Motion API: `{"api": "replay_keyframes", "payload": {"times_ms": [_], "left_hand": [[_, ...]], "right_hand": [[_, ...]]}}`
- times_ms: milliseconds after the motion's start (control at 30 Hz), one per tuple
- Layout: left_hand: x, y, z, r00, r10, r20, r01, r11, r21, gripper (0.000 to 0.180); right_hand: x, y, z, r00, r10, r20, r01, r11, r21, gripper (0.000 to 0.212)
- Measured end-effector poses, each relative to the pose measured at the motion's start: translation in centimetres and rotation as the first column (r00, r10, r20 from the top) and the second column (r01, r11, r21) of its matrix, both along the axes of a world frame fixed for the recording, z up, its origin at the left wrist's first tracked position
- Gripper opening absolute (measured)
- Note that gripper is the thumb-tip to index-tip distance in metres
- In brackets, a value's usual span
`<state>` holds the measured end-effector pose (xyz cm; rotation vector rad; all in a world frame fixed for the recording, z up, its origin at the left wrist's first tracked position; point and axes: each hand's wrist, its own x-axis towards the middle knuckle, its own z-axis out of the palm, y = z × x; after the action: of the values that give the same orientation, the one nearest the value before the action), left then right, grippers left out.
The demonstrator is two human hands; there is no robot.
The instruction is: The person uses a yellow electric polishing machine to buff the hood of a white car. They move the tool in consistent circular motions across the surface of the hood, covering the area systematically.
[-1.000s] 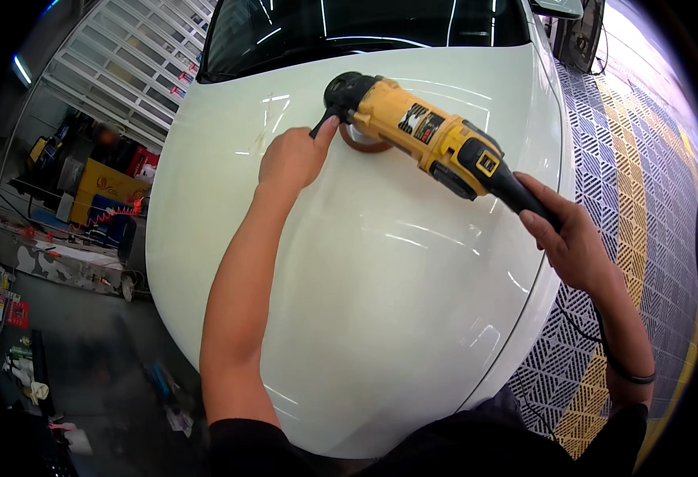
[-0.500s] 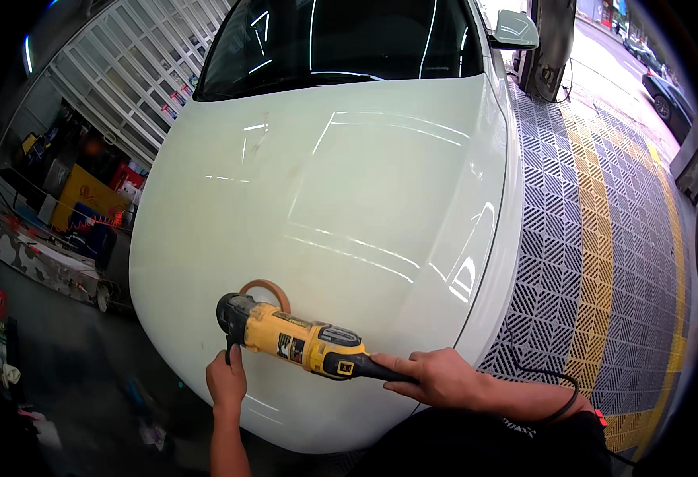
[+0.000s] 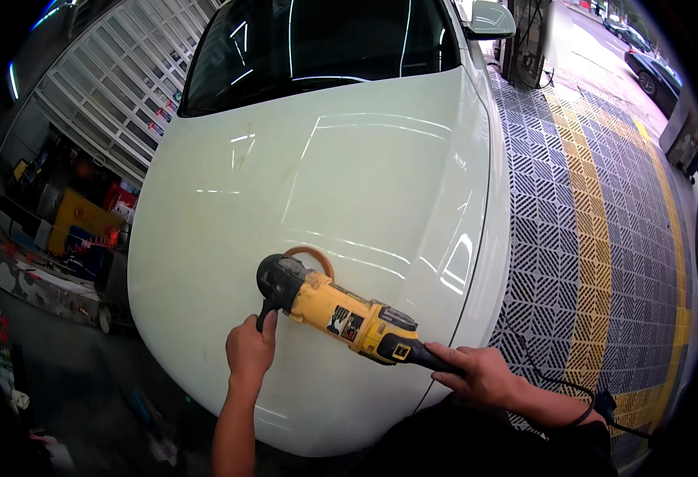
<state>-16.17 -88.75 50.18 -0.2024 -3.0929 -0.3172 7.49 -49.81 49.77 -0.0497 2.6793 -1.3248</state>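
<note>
A yellow and black car polisher point(image 3: 337, 314) lies across the white car hood point(image 3: 365, 179), its black head to the left. The rim of a round orange-brown pad point(image 3: 317, 257) shows behind the head, against the paint; the rest of the pad is hidden. My left hand point(image 3: 251, 347) is closed round the black side handle below the head. With its fingers wrapped about the black rear grip, my right hand point(image 3: 482, 372) holds the other end. Faint brownish smears mark the upper left part of the hood.
A black power cord point(image 3: 559, 385) runs past my right forearm. Patterned grey and yellow floor tiles point(image 3: 587, 238) lie along the car's right side. On the left are a white metal lattice point(image 3: 118, 87) and a cluttered cart point(image 3: 54, 278). The dark windshield point(image 3: 325, 44) is beyond the hood.
Both hands have carried the polisher to the right and slightly farther up the hood. Its rear end now points more toward me. The whole view has shifted a little.
</note>
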Motion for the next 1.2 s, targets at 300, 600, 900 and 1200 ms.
{"api": "replay_keyframes", "payload": {"times_ms": [300, 600, 900, 1200], "left_hand": [[-20.8, 25.8, 6.4, 0.964, -0.263, 0.045, 0.266, 0.96, -0.089, 0.088], [-31.3, 31.7, 8.0, 0.983, -0.182, 0.033, 0.184, 0.973, -0.138, 0.092], [-26.1, 9.3, 5.0, 0.999, 0.037, 0.021, -0.036, 0.998, -0.044, 0.089], [-11.1, -8.4, 0.1, 0.977, 0.212, -0.018, -0.212, 0.977, 0.018, 0.075]], "right_hand": [[-9.8, 13.6, 0.7, 0.901, -0.424, -0.091, 0.409, 0.901, -0.147, 0.062], [-21.6, 19.7, 2.3, 0.909, -0.409, -0.077, 0.403, 0.912, -0.078, 0.056], [-24.6, 7.7, 2.6, 0.982, -0.082, -0.173, 0.08, 0.997, -0.021, 0.057], [-19.5, -2.9, 0.5, 0.959, 0.205, -0.195, -0.199, 0.979, 0.047, 0.059]]}}
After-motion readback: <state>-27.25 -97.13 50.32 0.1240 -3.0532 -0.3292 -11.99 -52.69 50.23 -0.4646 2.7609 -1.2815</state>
